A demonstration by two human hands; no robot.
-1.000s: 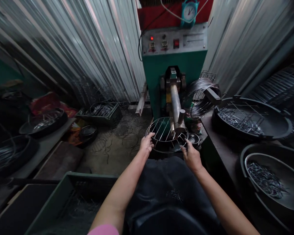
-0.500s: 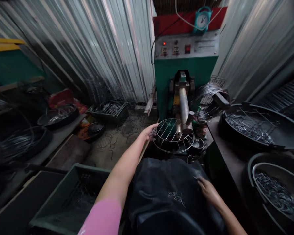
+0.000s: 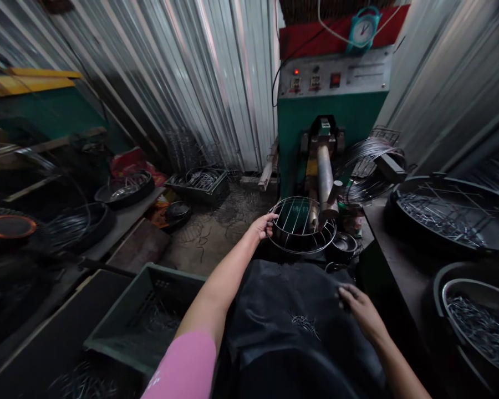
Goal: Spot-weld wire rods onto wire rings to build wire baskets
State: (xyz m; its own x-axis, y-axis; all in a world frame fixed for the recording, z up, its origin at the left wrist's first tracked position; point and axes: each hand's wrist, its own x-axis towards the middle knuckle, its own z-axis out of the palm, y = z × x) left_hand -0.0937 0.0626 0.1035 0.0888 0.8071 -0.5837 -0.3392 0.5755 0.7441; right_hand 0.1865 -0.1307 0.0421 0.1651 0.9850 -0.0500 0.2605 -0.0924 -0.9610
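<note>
A round wire rack (image 3: 283, 250) with parallel bars inside its hoops hangs at the electrode end of a green spot-welding machine (image 3: 289, 133). On the rack's left rim, my left hand (image 3: 263, 226) is closed with the fingers curled round the wire. My right hand (image 3: 360, 305) hovers over the right side of the black apron (image 3: 270, 288) on my lap. Its thumb and fingertips are pinched together; whatever lies between them is too small to make out. A little pile of short bent wire pieces (image 3: 305, 324) rests on the apron, left of my right hand.
To the right, a bench carries a black pan (image 3: 419, 244) of wire parts and a tub (image 3: 438, 302) of small wire pieces. A green crate (image 3: 108, 332) stands on my left. A wire coil (image 3: 360, 166) sits beside the machine. Metal bowls (image 3: 344, 244) lie below it.
My view has swung slightly left, so things sit farther right. The left hand's fingers have closed more round the rack's rim. My right hand stays pinched above the apron.
</note>
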